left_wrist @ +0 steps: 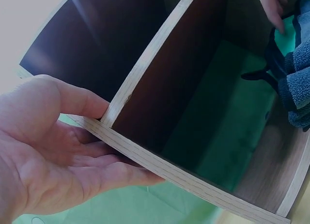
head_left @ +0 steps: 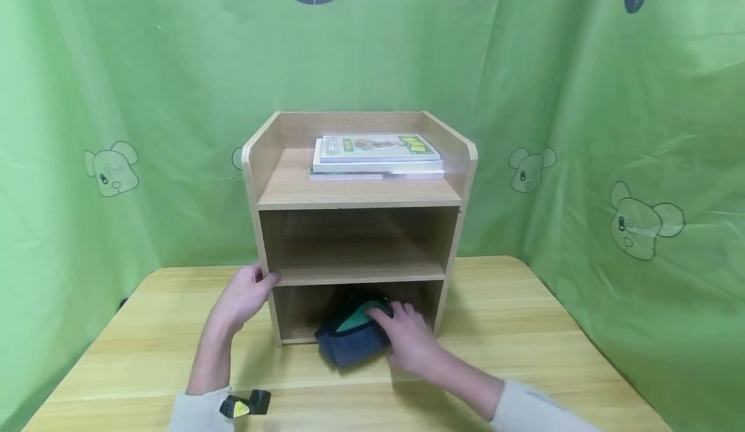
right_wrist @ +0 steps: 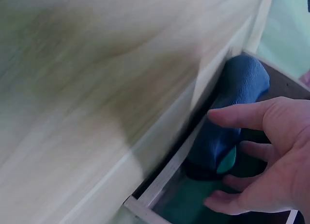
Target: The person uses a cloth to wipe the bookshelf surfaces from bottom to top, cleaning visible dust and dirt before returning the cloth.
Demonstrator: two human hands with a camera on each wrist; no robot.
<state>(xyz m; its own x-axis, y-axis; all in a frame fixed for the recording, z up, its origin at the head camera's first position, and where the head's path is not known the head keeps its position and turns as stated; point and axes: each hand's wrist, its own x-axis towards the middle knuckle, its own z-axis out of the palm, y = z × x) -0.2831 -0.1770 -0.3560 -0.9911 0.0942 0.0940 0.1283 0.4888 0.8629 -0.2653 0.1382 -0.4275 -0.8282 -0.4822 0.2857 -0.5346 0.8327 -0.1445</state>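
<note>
Pale sleeves [head_left: 200, 412] nearest; right hand [head_left: 410, 340] at blue cloth [head_left: 352, 346], left hand [head_left: 244, 297] on shelf side

Black wrist device [head_left: 250, 405] at the left cuff. Wooden table [head_left: 500, 328] beyond, wooden shelf [head_left: 357, 193] standing on it, front toward the person.

Blue cloth: folded fabric, green patch, dark trim; exact type unclear. Sits in the mouth of the bottom compartment [head_left: 297, 315], near part sticking out past the front edge.

Key relation: cloth is just left of the right hand; from the left hand it's off to the right, nearer and lower. Right hand is clearly the closer one, at the cloth's right end. Long axis, as far as the folds allow, seems to run roughly left-right along the front edge; in my judgement any travel in or out goes across that length, not along it.

Hands well apart. Right: thumb and fingers spread about the cloth, thumb over the green patch in the head view; can't tell how firm the contact is. Left: clamped on the left side panel [head_left: 264, 160], thumb at the end of the middle board [head_left: 361, 267], fingers outside.

Books [head_left: 378, 160] stacked on the top board; green curtain [head_left: 378, 50] at the far side.
</note>
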